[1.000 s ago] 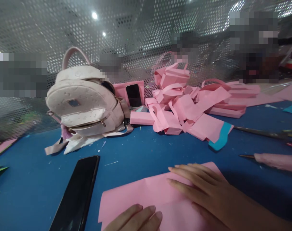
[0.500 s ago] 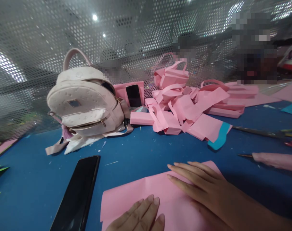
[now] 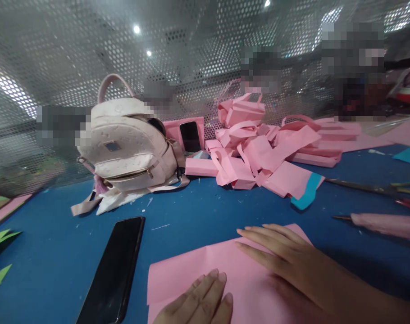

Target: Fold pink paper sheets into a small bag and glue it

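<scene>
A pink sheet of paper [image 3: 198, 270] lies flat on the blue table [image 3: 191, 211] near its front edge. My right hand [image 3: 286, 261] rests flat on the sheet's right part, fingers stretched out toward the left. My left hand [image 3: 200, 303] presses on the sheet's lower middle with its fingers together and flat; only the fingers show at the frame's bottom. Neither hand holds anything.
A black phone [image 3: 113, 270] lies left of the sheet. A pale pink backpack [image 3: 127, 148] stands at the back left, and a heap of folded pink paper bags [image 3: 259, 148] beside a second phone [image 3: 190, 136]. Scissors [image 3: 370, 186] and a pink-wrapped tool [image 3: 384, 223] lie right. Perforated metal screen [image 3: 56, 54] behind.
My left hand has slid a little up and right over the sheet. The view has shifted slightly. My right hand stays flat in place.
</scene>
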`<act>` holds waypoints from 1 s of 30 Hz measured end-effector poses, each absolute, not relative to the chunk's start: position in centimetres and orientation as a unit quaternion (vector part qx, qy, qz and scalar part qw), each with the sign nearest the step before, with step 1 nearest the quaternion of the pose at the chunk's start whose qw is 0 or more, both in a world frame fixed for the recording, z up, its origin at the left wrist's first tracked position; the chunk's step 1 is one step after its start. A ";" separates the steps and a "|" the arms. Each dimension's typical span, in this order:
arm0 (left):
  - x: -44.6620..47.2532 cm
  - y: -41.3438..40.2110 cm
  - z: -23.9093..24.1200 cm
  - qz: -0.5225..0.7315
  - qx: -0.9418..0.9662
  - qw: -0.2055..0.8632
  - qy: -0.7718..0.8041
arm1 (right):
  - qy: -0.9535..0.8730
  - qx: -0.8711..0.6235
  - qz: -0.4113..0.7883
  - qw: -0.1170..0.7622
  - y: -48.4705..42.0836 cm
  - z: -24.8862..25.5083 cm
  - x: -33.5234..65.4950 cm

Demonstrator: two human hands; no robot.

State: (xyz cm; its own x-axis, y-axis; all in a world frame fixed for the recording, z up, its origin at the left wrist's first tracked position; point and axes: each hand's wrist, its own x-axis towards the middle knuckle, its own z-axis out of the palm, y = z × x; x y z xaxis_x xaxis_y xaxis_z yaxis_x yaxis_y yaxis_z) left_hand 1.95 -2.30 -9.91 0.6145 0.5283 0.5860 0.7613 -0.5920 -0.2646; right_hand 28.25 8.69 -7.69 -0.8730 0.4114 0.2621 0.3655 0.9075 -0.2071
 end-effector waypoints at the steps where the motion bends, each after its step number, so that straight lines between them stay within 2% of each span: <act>1: 2.0 -2.2 -10.1 -0.257 -0.853 0.260 -0.371 | -0.964 -0.201 0.081 0.152 8.6 -7.6 28.2; 4: 2.1 -2.0 -9.7 -0.314 -0.835 0.269 -0.364 | -0.960 -0.213 0.106 0.148 8.3 -6.9 28.1; 9: 1.5 -3.3 -7.7 -0.140 -0.856 0.305 -0.393 | -0.955 -0.245 0.098 0.134 7.4 -6.4 28.1; 16: 2.1 -5.7 -9.2 -0.101 -0.811 0.314 -0.483 | -0.956 -0.250 0.100 0.120 7.4 -6.5 28.1; 27: 2.0 -6.1 -8.8 -0.099 -0.819 0.318 -0.468 | -0.971 -0.190 0.078 0.120 5.9 -4.9 23.9; 30: 2.3 -6.0 -8.6 -0.138 -0.803 0.316 -0.486 | -0.970 -0.195 0.094 0.114 5.6 -4.7 21.9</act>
